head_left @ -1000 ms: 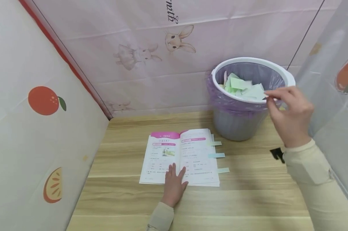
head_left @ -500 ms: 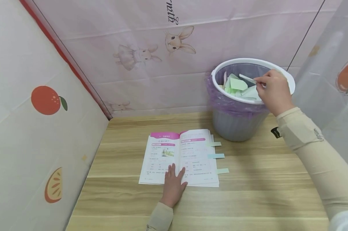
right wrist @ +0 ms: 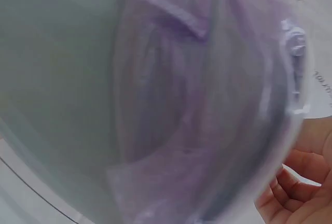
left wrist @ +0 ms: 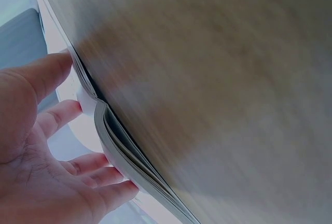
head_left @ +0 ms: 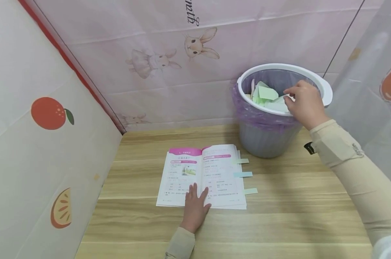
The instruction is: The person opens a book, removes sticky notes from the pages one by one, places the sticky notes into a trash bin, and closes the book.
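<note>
An open book [head_left: 185, 180] lies on the wooden table, with several pale green and blue sticky tabs [head_left: 243, 174] sticking out past its right edge. My left hand [head_left: 194, 212] rests on the lower middle of the book, fingers spread over both pages. In the left wrist view, the fingertips touch the book's edge [left wrist: 111, 130]. Over the right side of a grey trash bin [head_left: 263, 138] is my right hand [head_left: 307, 102], thumb and index finger slightly parted above pale paper slips [head_left: 268, 93]. The right wrist view shows its fingers loosely bent, partly hidden by the bin's rim.
A purple plastic bag [head_left: 247, 111] lines the bin, folded over below its white rim [head_left: 279, 67]. The bin stands at the table's back right. Printed cloth walls [head_left: 150, 104] enclose the table [head_left: 134, 230] at the back and sides.
My right hand moved left from the rim to over the bin's opening. A pale slip pinched half a second ago no longer shows between its fingers. The left hand stays put.
</note>
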The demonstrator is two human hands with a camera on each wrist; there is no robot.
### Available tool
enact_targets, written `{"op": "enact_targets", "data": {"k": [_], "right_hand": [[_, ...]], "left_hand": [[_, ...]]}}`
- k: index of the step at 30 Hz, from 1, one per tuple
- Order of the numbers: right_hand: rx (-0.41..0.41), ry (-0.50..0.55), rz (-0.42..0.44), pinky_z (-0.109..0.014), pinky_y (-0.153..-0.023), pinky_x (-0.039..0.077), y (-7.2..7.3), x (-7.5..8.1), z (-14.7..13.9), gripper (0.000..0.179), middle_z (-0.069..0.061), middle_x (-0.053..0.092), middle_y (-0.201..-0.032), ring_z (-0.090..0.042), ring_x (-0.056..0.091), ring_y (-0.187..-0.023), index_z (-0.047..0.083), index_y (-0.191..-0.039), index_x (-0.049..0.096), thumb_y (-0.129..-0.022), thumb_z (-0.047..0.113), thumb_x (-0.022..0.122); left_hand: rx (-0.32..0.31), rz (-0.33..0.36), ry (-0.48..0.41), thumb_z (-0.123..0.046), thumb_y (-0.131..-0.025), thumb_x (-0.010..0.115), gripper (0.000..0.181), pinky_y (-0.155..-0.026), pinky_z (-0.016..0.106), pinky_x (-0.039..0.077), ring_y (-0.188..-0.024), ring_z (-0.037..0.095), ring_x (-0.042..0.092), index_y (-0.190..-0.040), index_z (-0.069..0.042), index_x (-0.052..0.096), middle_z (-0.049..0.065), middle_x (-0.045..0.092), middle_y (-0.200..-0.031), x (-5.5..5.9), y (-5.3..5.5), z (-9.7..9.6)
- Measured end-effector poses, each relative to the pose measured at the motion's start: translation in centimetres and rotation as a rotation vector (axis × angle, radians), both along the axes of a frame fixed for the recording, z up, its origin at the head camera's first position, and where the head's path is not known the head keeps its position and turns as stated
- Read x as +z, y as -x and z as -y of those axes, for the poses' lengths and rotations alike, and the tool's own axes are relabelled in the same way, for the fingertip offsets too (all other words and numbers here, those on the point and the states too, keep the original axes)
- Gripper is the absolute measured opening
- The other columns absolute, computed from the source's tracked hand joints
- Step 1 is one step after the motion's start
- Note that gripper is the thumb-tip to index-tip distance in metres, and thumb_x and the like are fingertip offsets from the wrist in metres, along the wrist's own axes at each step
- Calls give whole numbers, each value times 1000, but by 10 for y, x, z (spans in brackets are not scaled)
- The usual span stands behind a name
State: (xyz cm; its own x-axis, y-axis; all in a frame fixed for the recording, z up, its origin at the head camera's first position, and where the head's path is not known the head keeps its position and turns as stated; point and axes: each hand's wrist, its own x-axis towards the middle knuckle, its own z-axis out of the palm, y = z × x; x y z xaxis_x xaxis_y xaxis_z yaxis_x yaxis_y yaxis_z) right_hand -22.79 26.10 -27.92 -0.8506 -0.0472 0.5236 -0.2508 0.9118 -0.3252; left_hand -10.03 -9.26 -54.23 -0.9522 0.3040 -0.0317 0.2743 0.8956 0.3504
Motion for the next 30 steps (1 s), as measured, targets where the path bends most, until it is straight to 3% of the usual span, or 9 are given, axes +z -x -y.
{"op": "enact_targets", "data": {"k": [5,8,11,13,15,18,21,26,30], "right_hand": [[78,49,-150,-40,-69,41,-26,9,18,14,-24,57,-85,-36,53,-79,-11,-98,69,-86,-7,62],[207,58,-282,-30,-68,41,-51,6,35,14,-20,60,-86,-31,56,-78,-8,-95,70,-81,-9,68],[374,75,-334,-20,-71,46,-70,-14,51,18,-14,64,-86,-24,59,-76,-5,-91,71,-74,-8,74],[451,107,-278,-15,-72,48,-78,-39,60,19,-10,66,-86,-20,61,-76,-2,-90,72,-71,-6,76],[476,155,-147,-15,-70,51,-82,-72,68,18,-6,66,-86,-16,62,-74,-1,-90,72,-73,-4,75],[420,194,111,-22,-67,55,-86,-126,77,14,-4,64,-85,-16,62,-74,-1,-93,72,-79,-2,74],[337,147,315,-33,-69,57,-88,-172,82,18,-9,63,-89,-22,62,-80,-4,-99,71,-81,-1,72],[238,-23,400,-45,-79,53,-82,-219,80,30,-16,62,-94,-32,58,-90,-7,-105,68,-77,-3,75],[227,-18,432,-50,-85,51,-73,-239,75,34,-20,62,-104,-37,57,-98,-4,-109,68,-76,-2,76]], "left_hand": [[6,-9,-16,-28,-88,68,54,-112,58,24,-138,48,24,-138,-11,53,32,29,-148,1,1,1],[13,-14,-23,-27,-88,68,55,-112,58,24,-139,48,24,-138,-11,53,32,29,-148,0,3,2],[11,-16,-27,-28,-88,68,55,-112,58,23,-139,48,23,-138,-11,53,32,28,-148,-1,4,2],[12,-10,-27,-29,-89,67,55,-112,58,22,-139,48,23,-139,-11,52,32,28,-149,-1,5,3],[16,-7,-28,-29,-89,68,55,-112,58,22,-139,48,22,-139,-11,52,32,28,-149,-1,4,3],[17,-6,-29,-29,-89,67,55,-113,58,22,-139,48,22,-139,-12,52,32,28,-149,-1,3,4],[9,-4,-33,-29,-89,67,55,-112,58,22,-139,48,23,-139,-12,52,32,28,-149,0,2,2],[-1,8,-26,-29,-89,67,55,-112,58,22,-139,48,23,-139,-12,52,32,28,-149,-1,1,1],[5,6,-13,-30,-89,66,55,-113,58,22,-139,48,23,-140,-12,51,32,28,-149,-3,1,0]]}}
